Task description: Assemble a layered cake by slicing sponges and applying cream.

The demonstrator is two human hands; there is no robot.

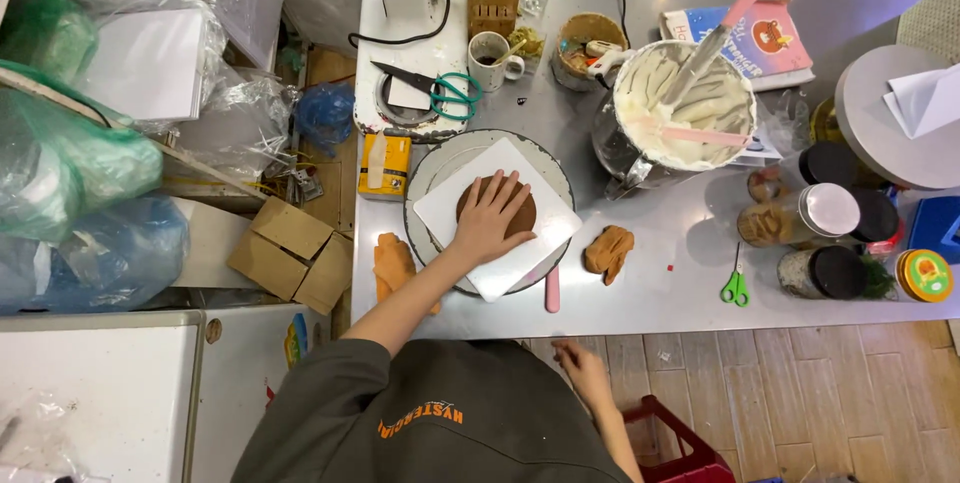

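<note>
Left hand [492,215] lies flat, fingers spread, pressing brown cake layer [522,211] centred on white square board [500,243] atop turntable [440,158], steadying it. Right hand [582,368] hangs low near table edge, loosely curled, grasping nothing. Cream bowl [684,108] far right.

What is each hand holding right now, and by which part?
Nothing is gripped. The left hand lies flat, palm down, on top of the brown cake layer on the white board. The right hand hangs empty below the table edge.

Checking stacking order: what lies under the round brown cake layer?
The round brown cake layer sits on a white square board atop a round grey turntable. The left hand covers much of the layer; the turntable's centre is hidden.
</note>
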